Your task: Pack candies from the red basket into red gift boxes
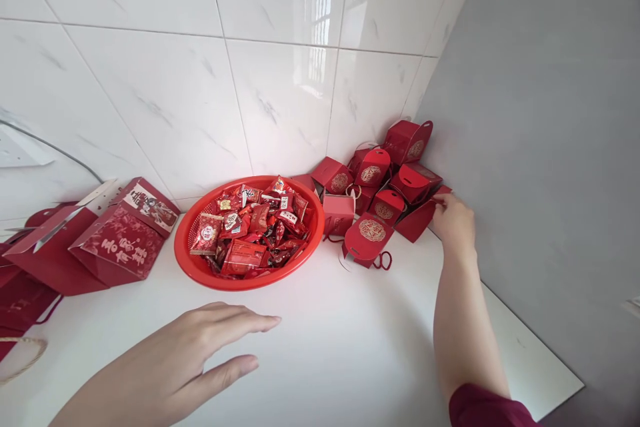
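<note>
A red card gift box [416, 221] is sitting at the right edge of a heap of similar boxes [367, 238] on the white table [325, 347], its long axis slanting from lower left up toward the right hand [454, 219]. That hand's fingers are curling against the box's upper corner, but the hand itself is hiding the contact, so whether they are gripping is impossible to tell. Neighbouring boxes are covering its far side; several are showing round gold medallions and slotted flaps. The left hand [193, 353] is hovering open, thumb spread from fingers, holding nothing. Beyond it, a round red plastic basket [250, 283] is holding glossy wrapped sweets [245, 257]. Larger red cartons [117, 250] are running out of frame at left.
</note>
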{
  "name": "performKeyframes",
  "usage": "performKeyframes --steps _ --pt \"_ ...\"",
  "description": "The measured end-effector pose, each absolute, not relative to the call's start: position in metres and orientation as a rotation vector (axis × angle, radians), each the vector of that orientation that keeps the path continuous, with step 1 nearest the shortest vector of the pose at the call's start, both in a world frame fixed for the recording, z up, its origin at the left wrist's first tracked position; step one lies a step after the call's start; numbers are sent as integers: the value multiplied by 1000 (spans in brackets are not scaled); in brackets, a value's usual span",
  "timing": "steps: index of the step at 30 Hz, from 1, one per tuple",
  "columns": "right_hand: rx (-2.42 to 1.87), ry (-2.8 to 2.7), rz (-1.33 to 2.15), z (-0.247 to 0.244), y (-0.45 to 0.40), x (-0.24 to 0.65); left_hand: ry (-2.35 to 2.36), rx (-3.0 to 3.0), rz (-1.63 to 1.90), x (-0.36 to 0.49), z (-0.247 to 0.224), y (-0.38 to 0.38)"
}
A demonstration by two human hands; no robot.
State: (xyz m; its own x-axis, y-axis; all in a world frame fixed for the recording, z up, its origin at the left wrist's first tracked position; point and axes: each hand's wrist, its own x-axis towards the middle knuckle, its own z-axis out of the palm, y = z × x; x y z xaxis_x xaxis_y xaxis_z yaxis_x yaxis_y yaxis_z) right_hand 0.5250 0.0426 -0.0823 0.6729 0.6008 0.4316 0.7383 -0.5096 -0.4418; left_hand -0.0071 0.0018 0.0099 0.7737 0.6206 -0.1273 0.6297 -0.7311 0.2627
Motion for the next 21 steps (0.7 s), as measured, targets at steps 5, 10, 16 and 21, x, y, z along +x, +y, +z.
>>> performKeyframes --steps 5,10,16,21 --pt "-2304 -953 -340 -79 40 522 981 2666 -26 -11 8 3" --pt "-2290 -1003 -339 -79 38 524 989 2684 -94 -16 5 4" --pt "-2278 -1099 -300 -95 43 531 1007 2669 -90 -14 6 2" --pt "-2074 -1118 -473 -82 40 521 987 2646 -58 -7 11 -4"
